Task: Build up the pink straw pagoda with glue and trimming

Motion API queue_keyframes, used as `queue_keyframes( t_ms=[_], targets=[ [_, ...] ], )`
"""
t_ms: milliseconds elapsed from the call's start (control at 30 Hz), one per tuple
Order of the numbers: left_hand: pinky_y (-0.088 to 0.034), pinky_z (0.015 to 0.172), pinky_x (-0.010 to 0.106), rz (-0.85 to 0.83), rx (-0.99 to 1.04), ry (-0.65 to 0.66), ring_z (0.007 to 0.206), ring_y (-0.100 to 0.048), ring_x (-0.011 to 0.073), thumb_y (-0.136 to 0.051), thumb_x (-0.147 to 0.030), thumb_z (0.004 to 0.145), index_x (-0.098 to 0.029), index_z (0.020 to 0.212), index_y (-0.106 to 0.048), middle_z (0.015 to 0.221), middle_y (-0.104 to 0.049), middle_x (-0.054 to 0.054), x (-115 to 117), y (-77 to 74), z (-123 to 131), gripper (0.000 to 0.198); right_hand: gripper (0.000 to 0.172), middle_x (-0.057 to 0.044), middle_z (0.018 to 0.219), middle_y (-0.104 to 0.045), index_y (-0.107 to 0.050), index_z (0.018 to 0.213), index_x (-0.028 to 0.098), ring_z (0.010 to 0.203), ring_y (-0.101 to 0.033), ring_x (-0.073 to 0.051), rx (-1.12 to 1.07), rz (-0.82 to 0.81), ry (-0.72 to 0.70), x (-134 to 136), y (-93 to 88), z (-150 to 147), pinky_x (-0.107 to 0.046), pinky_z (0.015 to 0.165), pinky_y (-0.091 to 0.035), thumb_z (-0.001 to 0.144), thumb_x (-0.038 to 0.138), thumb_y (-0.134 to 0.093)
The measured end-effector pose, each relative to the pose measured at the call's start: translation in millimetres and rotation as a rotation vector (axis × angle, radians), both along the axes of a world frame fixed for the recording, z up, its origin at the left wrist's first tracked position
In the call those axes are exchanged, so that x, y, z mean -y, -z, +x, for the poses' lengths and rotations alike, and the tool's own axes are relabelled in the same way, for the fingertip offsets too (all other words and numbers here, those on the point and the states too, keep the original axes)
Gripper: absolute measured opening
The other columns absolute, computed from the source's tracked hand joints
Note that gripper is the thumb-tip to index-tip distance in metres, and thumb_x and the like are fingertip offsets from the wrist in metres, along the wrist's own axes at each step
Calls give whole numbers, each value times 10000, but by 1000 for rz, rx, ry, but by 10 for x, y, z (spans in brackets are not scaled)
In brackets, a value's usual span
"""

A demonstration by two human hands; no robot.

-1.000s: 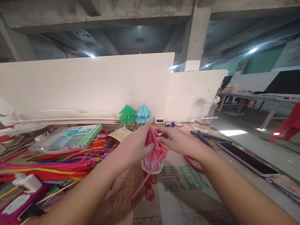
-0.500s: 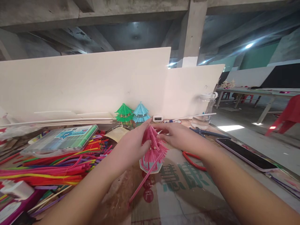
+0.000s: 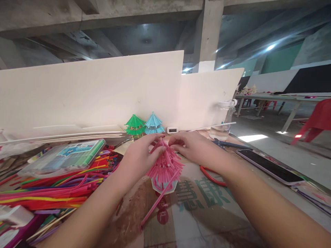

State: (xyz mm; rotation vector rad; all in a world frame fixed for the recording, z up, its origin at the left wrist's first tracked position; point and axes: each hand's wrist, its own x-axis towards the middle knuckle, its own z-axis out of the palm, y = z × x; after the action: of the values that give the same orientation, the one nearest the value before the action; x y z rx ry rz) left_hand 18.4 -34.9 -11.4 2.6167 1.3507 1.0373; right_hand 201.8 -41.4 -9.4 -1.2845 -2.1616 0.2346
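A small pink pavilion [image 3: 164, 167] with a tiered roof of pipe cleaners stands in front of me on a pale base [image 3: 163, 187]. On its left, my left hand [image 3: 142, 153] closes thumb and fingers around the upper roof, near the pointed top. From the right, my right hand [image 3: 192, 146] pinches at the same roof just below the tip; what lies between those fingertips is too small to make out. A long pink pipe cleaner [image 3: 155, 205] slants from the lower roof down to the table.
Green [image 3: 134, 124] and light blue pavilions [image 3: 153, 123] stand behind, beside a small digital clock [image 3: 172, 130]. Colourful pipe cleaners [image 3: 57, 191] and a plastic marker case [image 3: 64, 156] lie left. On the right are red-handled pliers [image 3: 212, 177], a phone [image 3: 269, 167] and a water bottle [image 3: 222, 120].
My left hand has shifted left and up to the roof's tip, exposing more of the pink roof. My right hand has drawn its fingers together near the top.
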Motion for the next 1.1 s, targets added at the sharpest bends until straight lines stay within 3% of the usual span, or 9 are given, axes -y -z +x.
queue_keyframes(
  t_ms=[133,300,533,733,867,1100],
  targets=[
    [-495,851,330,60,9,-16,967,-651,220,-470,-333,878,-201,1082,-669,1067,-713,48,-29,8,4,314,205,-26,849,-693,-688,857,211,756,-592,-154,-12,-2,-20,10,-6,-5,-254,659,-389,844,175,-487],
    [-470,914,343,-20,87,11,997,-644,215,-403,-319,906,-201,1089,-679,1082,-715,39,-69,-15,-40,351,181,-11,764,-669,-650,758,195,687,-567,-138,-20,37,21,47,-35,-21,-244,583,-342,855,227,-500],
    [-483,848,315,-102,175,33,926,-652,213,-479,-346,860,-194,982,-686,1014,-724,39,-98,-20,-63,284,200,8,724,-638,-589,712,202,668,-548,-133,-65,28,7,49,3,-70,-248,580,-330,831,361,-568],
    [-475,712,266,-138,244,76,771,-633,174,-486,-327,851,-183,844,-628,836,-698,20,-61,-12,-41,203,115,5,733,-626,-568,749,198,658,-515,-130,49,51,9,100,19,-174,-249,564,-285,843,255,-535],
    [-455,699,259,-109,234,61,772,-615,170,-478,-312,851,-188,819,-615,825,-682,13,-41,-13,-24,188,206,-9,721,-614,-581,761,195,630,-498,-129,74,83,-25,108,34,-183,-255,551,-268,890,222,-423],
    [-454,696,257,-134,217,75,780,-618,177,-446,-323,865,-188,829,-625,810,-681,6,-102,-23,-72,227,265,10,650,-560,-503,699,198,579,-452,-120,46,140,75,53,23,-129,-254,528,-238,921,276,-380]
  ],
)
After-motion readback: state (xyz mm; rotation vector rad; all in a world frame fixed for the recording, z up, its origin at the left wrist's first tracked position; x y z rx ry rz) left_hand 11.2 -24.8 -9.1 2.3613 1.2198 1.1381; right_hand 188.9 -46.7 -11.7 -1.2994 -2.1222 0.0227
